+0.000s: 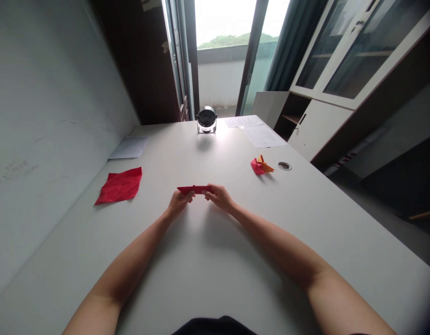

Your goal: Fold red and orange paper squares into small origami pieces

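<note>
A narrow folded piece of red paper (198, 190) is held level above the white table, near the middle of the view. My left hand (180, 201) pinches its left part, where the paper tapers to a point. At the other end, my right hand (219, 196) grips the paper between thumb and fingers. A creased red sheet (121, 185) lies flat to the left of my hands. To the right sits a small folded paper piece in red and orange (261, 165).
The white table (201, 270) has a round black-and-silver device (207, 119) at its far end. White papers lie at the back left (129, 147) and back right (263, 136). A round hole (284, 166) is near the right edge. A wall borders the left side.
</note>
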`<state>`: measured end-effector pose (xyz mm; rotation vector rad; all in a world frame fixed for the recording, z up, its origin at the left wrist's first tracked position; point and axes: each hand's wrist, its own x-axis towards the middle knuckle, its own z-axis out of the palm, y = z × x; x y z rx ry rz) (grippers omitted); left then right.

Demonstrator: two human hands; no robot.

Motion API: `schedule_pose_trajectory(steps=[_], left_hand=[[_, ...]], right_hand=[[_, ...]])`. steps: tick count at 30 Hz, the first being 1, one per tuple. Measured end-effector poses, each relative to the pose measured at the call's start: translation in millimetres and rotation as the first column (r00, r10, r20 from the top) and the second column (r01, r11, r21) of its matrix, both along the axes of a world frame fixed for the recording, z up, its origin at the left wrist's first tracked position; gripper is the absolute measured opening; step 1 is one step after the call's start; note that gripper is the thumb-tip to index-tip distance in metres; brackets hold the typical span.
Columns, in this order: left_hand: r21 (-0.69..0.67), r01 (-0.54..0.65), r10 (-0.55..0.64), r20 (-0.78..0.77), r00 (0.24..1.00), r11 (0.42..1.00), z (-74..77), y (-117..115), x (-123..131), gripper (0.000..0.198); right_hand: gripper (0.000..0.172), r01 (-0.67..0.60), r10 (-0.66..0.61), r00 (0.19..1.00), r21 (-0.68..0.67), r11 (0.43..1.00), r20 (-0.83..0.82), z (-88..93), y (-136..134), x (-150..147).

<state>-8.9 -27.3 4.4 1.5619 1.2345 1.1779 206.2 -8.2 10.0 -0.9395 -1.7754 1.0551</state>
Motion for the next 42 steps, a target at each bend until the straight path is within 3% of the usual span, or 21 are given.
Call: schedule_pose_trajectory(steps=[8,12,19,25,29,36,42], left_hand=[[-0.092,0.081,-0.079,0.025,0.997,0.993,10.9,-8,9,0.035],[-0.065,0.073,-0.074,-0.002,0.997,0.995,13.4,-8,8,0.039],[-0.086,0.094,-0.094,-0.002,0.996,0.992,3.4,-2,5,0.05],[-0.115,0.089,-0.087,0.021,0.996,0.989,1.3,-2,4,0.061],[-0.064,0.003,0.0,0.047,0.999,0.998,4.1,-1,2,0.069],[0.061,-0.215,0.213,0.035,0.976,0.975,7.1,0,-5,0.056],[0.036,-0.213,0.21,0.075,0.975,0.976,10.2,-1,-2,0.052]], right_hand=[[0.026,-0.061,0.057,0.994,0.041,0.997,0.091,2.7,-3,-3],[0.026,-0.063,0.057,0.994,0.056,0.996,0.094,7.0,-5,-3],[0.035,0.054,-0.054,0.998,0.0,0.999,0.013,2.0,2,1],[0.043,0.023,-0.023,0.999,0.014,1.0,0.028,3.7,3,2],[0.041,0.01,-0.014,0.996,0.051,0.999,0.088,4.0,1,1],[0.037,-0.008,-0.02,0.985,0.158,0.987,0.174,2.3,3,6],[0.029,-0.061,-0.025,0.953,0.271,0.961,0.303,-1.2,6,9]])
